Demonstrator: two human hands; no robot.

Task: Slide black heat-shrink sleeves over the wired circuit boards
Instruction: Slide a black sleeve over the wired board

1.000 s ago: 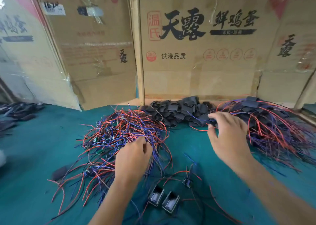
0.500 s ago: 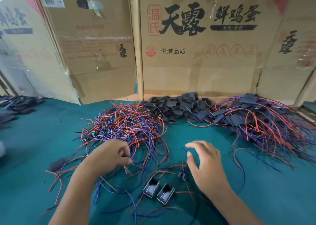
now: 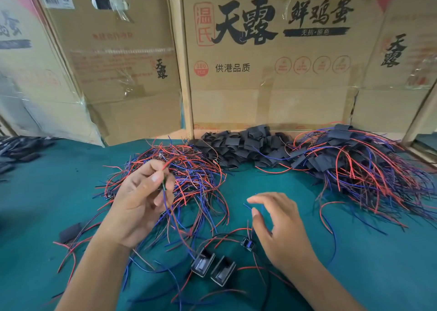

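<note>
Left hand (image 3: pixel 139 201) pinching a small wired circuit board (image 3: pixel 163 184) above the tangled wire pile (image 3: pixel 179 168), right hand (image 3: pixel 281 228) released over the green surface (image 3: pixel 378 263), black sleeves (image 3: pixel 246 145) heaped behind

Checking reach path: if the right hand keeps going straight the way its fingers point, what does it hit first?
The right hand points up-left, toward the pile of red and blue wired boards. Bare green mat comes first, then probably that pile's trailing wires; depth is unclear.

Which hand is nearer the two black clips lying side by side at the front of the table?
Right. The right hand hovers just beside the two black clips, up and to their right. The left hand is farther off, raised to their upper left, pinching a wired board.
</note>
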